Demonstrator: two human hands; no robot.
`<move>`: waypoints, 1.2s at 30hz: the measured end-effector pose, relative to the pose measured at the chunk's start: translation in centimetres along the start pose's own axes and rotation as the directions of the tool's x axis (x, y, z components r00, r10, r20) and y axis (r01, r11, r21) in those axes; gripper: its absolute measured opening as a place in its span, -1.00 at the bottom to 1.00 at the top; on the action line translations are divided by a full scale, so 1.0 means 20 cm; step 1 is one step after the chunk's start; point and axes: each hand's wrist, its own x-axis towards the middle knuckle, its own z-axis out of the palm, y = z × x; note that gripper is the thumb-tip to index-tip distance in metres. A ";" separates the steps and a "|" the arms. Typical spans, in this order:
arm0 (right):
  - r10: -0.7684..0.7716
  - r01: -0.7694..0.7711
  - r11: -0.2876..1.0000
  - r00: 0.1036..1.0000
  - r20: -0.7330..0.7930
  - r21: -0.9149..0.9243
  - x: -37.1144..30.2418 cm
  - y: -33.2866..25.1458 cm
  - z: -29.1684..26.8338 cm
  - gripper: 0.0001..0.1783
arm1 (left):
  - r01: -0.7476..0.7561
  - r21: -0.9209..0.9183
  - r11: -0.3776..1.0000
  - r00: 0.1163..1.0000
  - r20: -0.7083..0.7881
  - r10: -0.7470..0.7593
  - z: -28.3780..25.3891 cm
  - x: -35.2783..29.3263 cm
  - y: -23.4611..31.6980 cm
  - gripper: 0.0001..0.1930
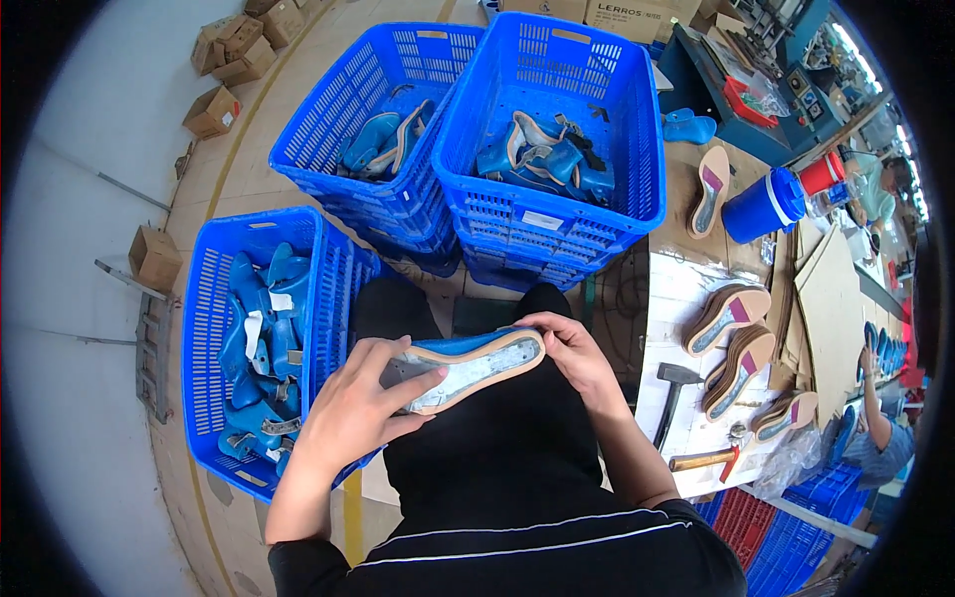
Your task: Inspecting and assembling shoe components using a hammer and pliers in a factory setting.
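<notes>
Over my lap, both hands hold a blue shoe upper on a last, its underside turned up toward me. A tan rim runs round the sole, and its middle is pale and greyish. My left hand grips the wider end at the left, thumb laid across the underside. At the narrower right end, my right hand pinches the edge between thumb and fingers. Some of the blue upper shows along the far side; the rest is hidden beneath.
Blue crates with blue shoe parts stand at my left and ahead, some stacked. On the bench at right lie tan soles, a black-headed hammer, a wooden-handled hammer and a blue jug. Another person's arm shows far right.
</notes>
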 end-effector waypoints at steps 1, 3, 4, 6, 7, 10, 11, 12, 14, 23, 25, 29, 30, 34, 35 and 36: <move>0.004 -0.004 1.000 1.000 0.001 0.000 0.00 0.00 0.00 -0.39 | 0.004 -0.003 1.000 1.000 0.001 -0.004 0.00 0.00 0.00 -0.42; 0.001 -0.001 1.000 1.000 0.007 -0.012 0.00 -0.01 -0.01 -0.40 | -0.008 0.024 1.000 1.000 0.022 0.007 -0.01 0.01 0.00 -0.44; 0.004 -0.004 1.000 1.000 0.008 -0.012 0.00 0.00 -0.01 -0.40 | -0.004 0.023 1.000 1.000 0.022 0.004 -0.01 0.00 0.00 -0.44; 0.013 -0.013 1.000 1.000 0.003 0.000 0.00 0.00 -0.01 -0.42 | -0.038 0.037 0.999 0.999 0.029 0.037 0.00 0.00 -0.01 -0.44; 0.015 -0.015 1.000 1.000 0.004 0.001 0.00 0.01 -0.01 -0.42 | -0.036 0.036 0.999 0.999 0.030 0.035 0.00 0.00 -0.02 -0.44; 0.005 -0.005 1.000 1.000 0.001 0.024 0.00 0.03 -0.02 -0.43 | -0.074 -0.009 0.997 0.996 0.053 0.075 0.01 0.01 -0.03 -0.41; 0.004 -0.005 1.000 1.000 0.005 0.019 0.00 0.04 -0.03 -0.44 | -0.117 -0.039 0.992 0.993 0.017 0.118 0.03 0.02 -0.04 -0.45; 0.004 -0.004 1.000 1.000 0.007 0.014 0.00 0.04 -0.03 -0.44 | -0.162 -0.069 0.984 0.987 -0.021 0.161 0.05 0.03 -0.04 -0.49; 0.009 -0.009 1.000 1.000 0.005 0.013 0.01 0.03 -0.03 -0.43 | -0.194 -0.068 0.979 0.980 -0.059 0.191 0.08 0.05 -0.03 -0.52; 0.034 -0.033 0.999 0.999 -0.014 0.022 0.01 0.01 0.01 -0.35 | -0.252 0.095 0.963 0.959 -0.107 0.261 0.29 -0.02 -0.07 -0.42; 0.039 -0.039 0.999 0.999 -0.013 0.029 0.01 0.01 0.01 -0.34 | -0.226 0.137 0.964 0.970 -0.055 0.236 0.28 -0.03 -0.07 -0.43; 0.017 -0.017 1.000 1.000 -0.017 0.016 0.01 0.02 0.00 -0.31 | -0.268 0.232 0.935 0.953 -0.080 0.293 0.29 -0.01 -0.07 -0.44; 0.008 -0.008 1.000 1.000 -0.011 0.007 0.01 0.03 -0.01 -0.29 | -0.258 0.244 0.935 0.956 -0.075 0.284 0.29 -0.01 -0.06 -0.43; -0.041 0.042 0.999 0.999 -0.016 0.012 0.00 0.06 -0.01 -0.27 | -0.235 0.287 0.929 0.965 -0.043 0.257 0.31 -0.02 -0.06 -0.43; -0.111 0.109 0.993 0.992 0.060 0.050 0.01 0.04 0.00 -0.27 | -0.236 0.286 0.929 0.965 -0.042 0.258 0.31 -0.02 -0.06 -0.43; -0.183 0.172 0.981 0.974 0.132 0.093 0.01 0.03 0.00 -0.25 | -0.235 0.282 0.930 0.965 -0.046 0.257 0.31 -0.02 -0.06 -0.44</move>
